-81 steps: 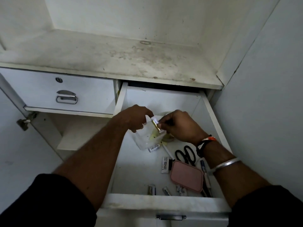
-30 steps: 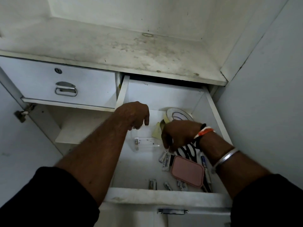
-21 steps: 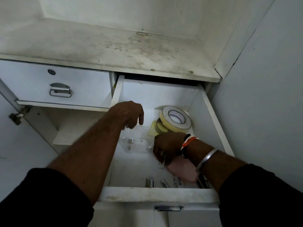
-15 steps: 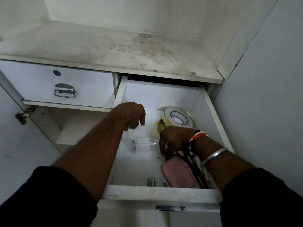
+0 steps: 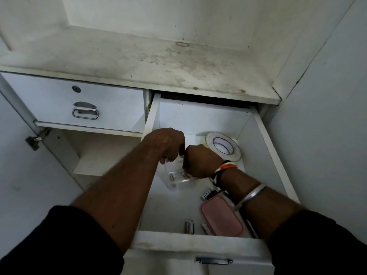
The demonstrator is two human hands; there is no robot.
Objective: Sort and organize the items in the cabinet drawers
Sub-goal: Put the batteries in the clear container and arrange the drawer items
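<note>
The right drawer (image 5: pixel 264 139) is pulled open. My left hand (image 5: pixel 165 143) pinches the top rim of a clear plastic bag (image 5: pixel 175 182) that stands on the drawer floor with small batteries inside. My right hand (image 5: pixel 200 161) is beside it, fingers curled down into the bag's mouth around a small battery that is mostly hidden. Another battery (image 5: pixel 206 194) lies by my right wrist. Two more batteries (image 5: pixel 188 226) lie at the drawer's front.
A roll of pale tape (image 5: pixel 223 146) leans in the drawer's back right corner. A pink flat case (image 5: pixel 221 218) lies at the front right, with pens partly under my right forearm. The left drawer (image 5: pixel 85 108) is shut. A stained shelf (image 5: pixel 139 56) runs above both drawers.
My right hand left the drawer floor near the pink case and rose to the bag's mouth. My left hand dropped and took hold of the bag's rim, lifting it upright.
</note>
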